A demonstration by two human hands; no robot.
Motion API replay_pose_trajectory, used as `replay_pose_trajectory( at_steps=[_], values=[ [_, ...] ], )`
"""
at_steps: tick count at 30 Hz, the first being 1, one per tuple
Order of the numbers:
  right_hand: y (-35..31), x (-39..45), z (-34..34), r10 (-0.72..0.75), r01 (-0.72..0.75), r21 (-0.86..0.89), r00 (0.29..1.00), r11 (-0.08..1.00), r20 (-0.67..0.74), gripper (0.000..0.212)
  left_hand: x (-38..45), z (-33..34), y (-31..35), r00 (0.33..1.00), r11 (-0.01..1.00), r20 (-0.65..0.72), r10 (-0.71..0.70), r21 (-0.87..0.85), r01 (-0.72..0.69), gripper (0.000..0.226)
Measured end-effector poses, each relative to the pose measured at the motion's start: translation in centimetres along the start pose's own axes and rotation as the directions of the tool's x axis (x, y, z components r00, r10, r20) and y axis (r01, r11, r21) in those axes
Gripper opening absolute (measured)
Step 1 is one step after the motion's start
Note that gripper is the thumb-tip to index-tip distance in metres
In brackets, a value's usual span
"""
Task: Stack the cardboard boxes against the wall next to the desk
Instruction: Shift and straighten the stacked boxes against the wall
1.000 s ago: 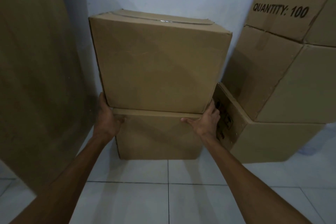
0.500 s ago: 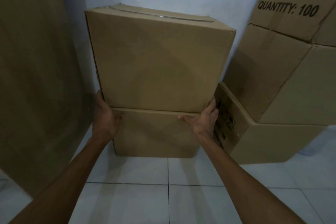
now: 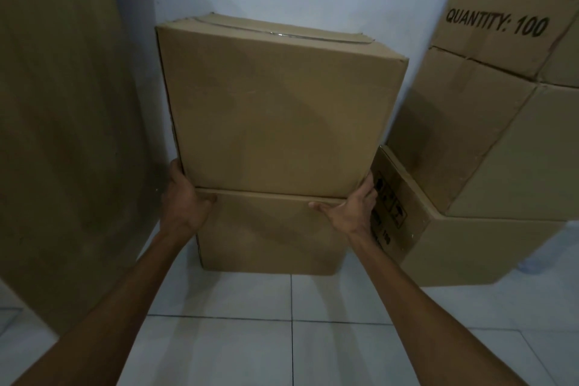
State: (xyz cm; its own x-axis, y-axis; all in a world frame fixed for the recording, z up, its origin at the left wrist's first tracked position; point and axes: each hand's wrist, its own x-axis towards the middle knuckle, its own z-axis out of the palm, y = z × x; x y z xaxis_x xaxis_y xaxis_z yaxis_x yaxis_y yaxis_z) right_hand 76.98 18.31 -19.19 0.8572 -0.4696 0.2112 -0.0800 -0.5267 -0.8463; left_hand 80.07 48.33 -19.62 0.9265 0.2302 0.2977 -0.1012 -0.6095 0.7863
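Left hand (image 3: pixel 185 197) and right hand (image 3: pixel 354 207), fingers spread, clasping the large plain brown cardboard box (image 3: pixel 275 110) atop the lower brown cardboard box (image 3: pixel 269 235).

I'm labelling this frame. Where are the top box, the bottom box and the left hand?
top box (image 3: pixel 279 110), head view, middle of its front face
bottom box (image 3: pixel 269 235), head view, front face
left hand (image 3: pixel 186 200), head view, back of the hand

Plain tan box (image 3: pixel 275 110), perhaps brownish.

White tiled floor (image 3: pixel 291 338), lower cardboard box (image 3: pixel 269 235) standing on it between left hand (image 3: pixel 185 197) and right hand (image 3: pixel 354 207) — printed box (image 3: pixel 470 251) beyond the right hand, tall brown panel (image 3: pixel 62 135) left of the left hand
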Motion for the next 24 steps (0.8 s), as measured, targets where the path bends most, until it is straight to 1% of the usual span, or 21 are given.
replay_pose_trajectory(
  at_steps=[2,4,6,8,10,14,17,24],
  values=[
    [-0.3,0.3,-0.8,-0.042,0.041,0.07,0.999,0.997,0.02,0.14,0.5,-0.6,0.6,1.0,0.996,-0.023,0.006,-0.086,-0.008,0.087],
    [-1.2,0.7,-1.8,-0.095,0.092,0.155,0.995,0.984,0.009,0.132,0.9,-1.1,1.3,0.999,0.991,-0.042,-0.001,-0.131,-0.005,0.073],
    [-2.2,1.3,-2.5,-0.137,0.135,0.221,0.991,0.966,-0.01,0.127,1.2,-1.5,1.7,0.999,0.985,-0.028,-0.024,-0.173,0.019,0.066],
    [-3.0,1.8,-2.9,-0.142,0.138,0.248,0.99,0.959,-0.004,0.125,1.4,-1.8,1.6,0.999,0.976,0.0,-0.041,-0.213,0.04,0.06],
    [-3.3,1.9,-3.1,-0.142,0.139,0.246,0.99,0.959,-0.007,0.125,1.5,-2.1,1.5,0.999,0.975,0.025,-0.046,-0.216,0.05,0.058],
    [-3.4,1.7,-3.5,-0.153,0.153,0.225,0.988,0.962,-0.019,0.121,1.6,-2.6,1.5,0.996,0.991,0.082,-0.038,-0.128,0.049,0.06],
    [-3.5,1.7,-3.8,-0.16,0.159,0.215,0.987,0.964,-0.015,0.115,1.9,-2.7,1.3,0.99,0.99,0.14,-0.034,-0.134,0.053,0.059],
    [-3.4,1.9,-3.7,-0.154,0.157,0.171,0.988,0.973,-0.026,0.109,1.9,-3.0,1.0,0.977,0.995,0.211,-0.004,-0.097,0.025,0.064]
  ],
)
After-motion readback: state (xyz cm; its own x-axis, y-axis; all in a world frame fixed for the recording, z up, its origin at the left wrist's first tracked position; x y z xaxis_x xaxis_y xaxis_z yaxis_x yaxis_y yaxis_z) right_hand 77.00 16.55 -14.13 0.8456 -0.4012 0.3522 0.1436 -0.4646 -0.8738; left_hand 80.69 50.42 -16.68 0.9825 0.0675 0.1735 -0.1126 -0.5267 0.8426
